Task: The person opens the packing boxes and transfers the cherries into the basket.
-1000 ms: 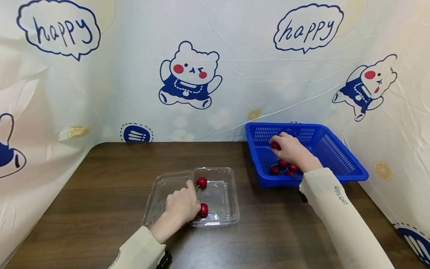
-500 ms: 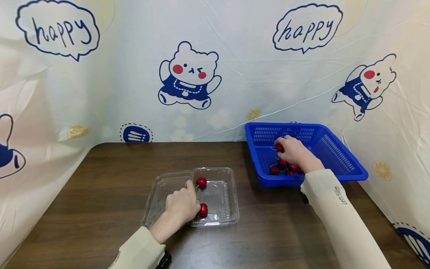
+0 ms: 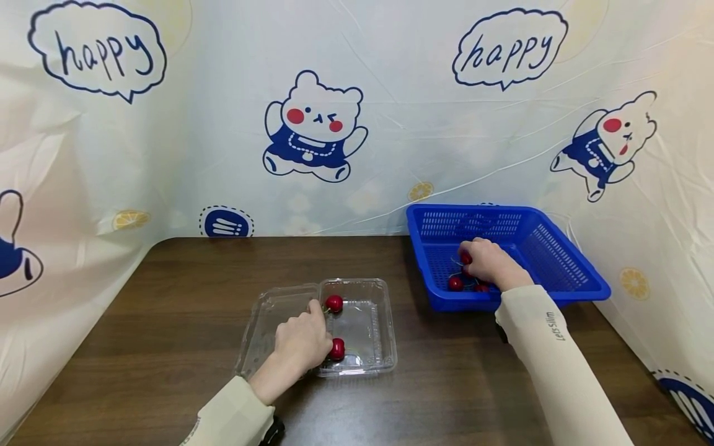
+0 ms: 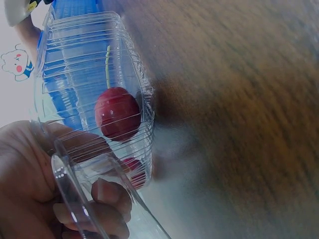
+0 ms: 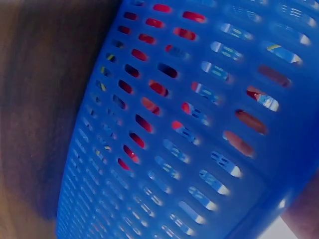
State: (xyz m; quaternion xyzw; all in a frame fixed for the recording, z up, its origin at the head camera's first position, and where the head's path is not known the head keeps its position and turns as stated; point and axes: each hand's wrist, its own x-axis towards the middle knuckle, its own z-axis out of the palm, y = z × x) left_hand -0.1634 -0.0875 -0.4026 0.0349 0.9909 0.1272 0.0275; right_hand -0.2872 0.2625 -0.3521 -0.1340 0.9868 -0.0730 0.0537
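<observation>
My left hand grips a clear plastic clamshell box at its hinge side, the lid lying folded out to the left. In the left wrist view, curled fingers show through the clear plastic. Two red cherries are inside: one at the back and one at the front, close by the hand. Over at the blue basket, my right hand reaches in and pinches a cherry. Below it lie several more cherries, partly covered by the hand.
Box and basket stand on a dark wooden table, the basket at the back right. A printed cloth hangs behind and along both sides. In the right wrist view the slotted basket wall blocks most of the hand.
My right hand has moved toward the basket's front and slightly right, the cherry staying at its fingertips, and now covers some of the other cherries. My left hand and the box keep their place.
</observation>
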